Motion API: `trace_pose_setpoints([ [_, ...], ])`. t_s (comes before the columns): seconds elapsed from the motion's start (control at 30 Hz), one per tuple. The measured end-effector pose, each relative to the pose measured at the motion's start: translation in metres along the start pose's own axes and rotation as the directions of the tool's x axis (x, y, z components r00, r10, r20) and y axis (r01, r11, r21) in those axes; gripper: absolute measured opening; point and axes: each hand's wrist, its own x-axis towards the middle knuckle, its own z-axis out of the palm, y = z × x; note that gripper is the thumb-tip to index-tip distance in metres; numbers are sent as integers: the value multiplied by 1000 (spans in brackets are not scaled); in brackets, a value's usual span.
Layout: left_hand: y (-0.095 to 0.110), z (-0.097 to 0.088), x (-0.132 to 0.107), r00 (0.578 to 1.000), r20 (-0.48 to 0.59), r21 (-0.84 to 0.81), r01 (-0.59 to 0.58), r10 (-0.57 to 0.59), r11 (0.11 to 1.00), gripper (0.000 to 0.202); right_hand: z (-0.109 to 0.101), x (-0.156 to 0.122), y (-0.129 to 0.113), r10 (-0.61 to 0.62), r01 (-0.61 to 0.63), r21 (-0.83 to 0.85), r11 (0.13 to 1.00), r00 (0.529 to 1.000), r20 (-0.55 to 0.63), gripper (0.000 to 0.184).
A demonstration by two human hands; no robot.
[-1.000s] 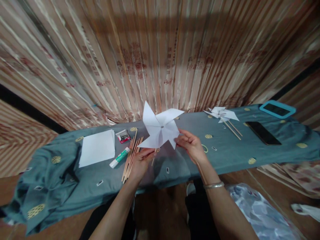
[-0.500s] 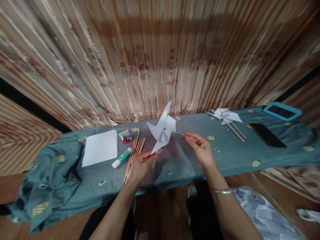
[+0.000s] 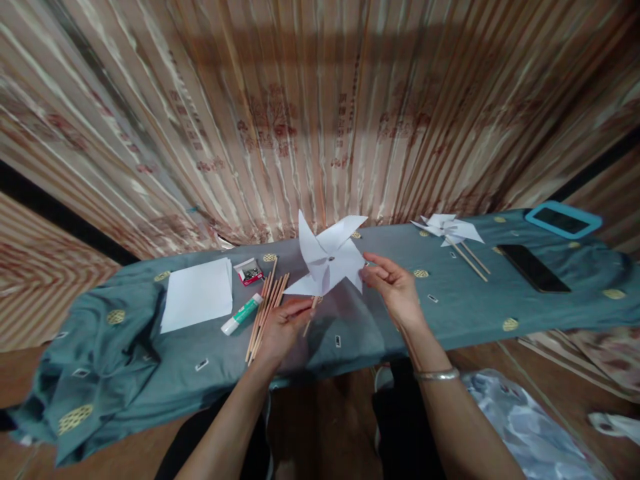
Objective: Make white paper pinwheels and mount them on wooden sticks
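Note:
A white paper pinwheel stands in front of me, its blades spread round a small dark pin at the centre. My left hand is closed round its thin wooden stick, just below the blades. At the right side, the bent fingers of my right hand meet the edge of one blade, thumb and forefinger close together. Several loose wooden sticks lie beside my left hand, partly behind it. To their left are a green and white glue stick and a small red-edged box of pins.
White paper sheets are stacked on the left of the cloth-covered table. Finished-looking pinwheels with two sticks lie at the right, near a black phone and a blue-framed device. A striped curtain hangs behind.
The pinwheel's blades have turned and now face me more fully. My right hand has moved slightly left, from beside the pinwheel to a blade's edge. My left hand keeps its hold.

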Motion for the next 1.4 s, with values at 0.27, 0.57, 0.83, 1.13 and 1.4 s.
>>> trace_pose_setpoints([
  [0.27, -5, 1, 2, 997, -76, -12, -23, 22, 1000, 23, 37, -45, 17, 244, -274, 37, 961, 905, 348, 44],
  [0.57, -1, -1, 1, 996, -85, -3, -28, 28, 1000, 22, -7, -28, 0, 215, -170, -200, 965, 949, 230, 31],
  [0.83, -2, 4, -2, 999, 47, 33, -1, -1, 999, 22, -4, -11, 13, -65, 66, -78, 995, 998, 17, 47],
  [1.13, -3, 7, -2, 1000, 13, 31, -12, 11, 999, 24, 4, -21, 4, 83, -85, 30, 996, 995, 53, 41],
  [1.4, 6, 4, -3, 999, -25, 57, -35, 36, 998, 18, 42, -68, 2, 283, -337, 11, 941, 810, 514, 30],
])
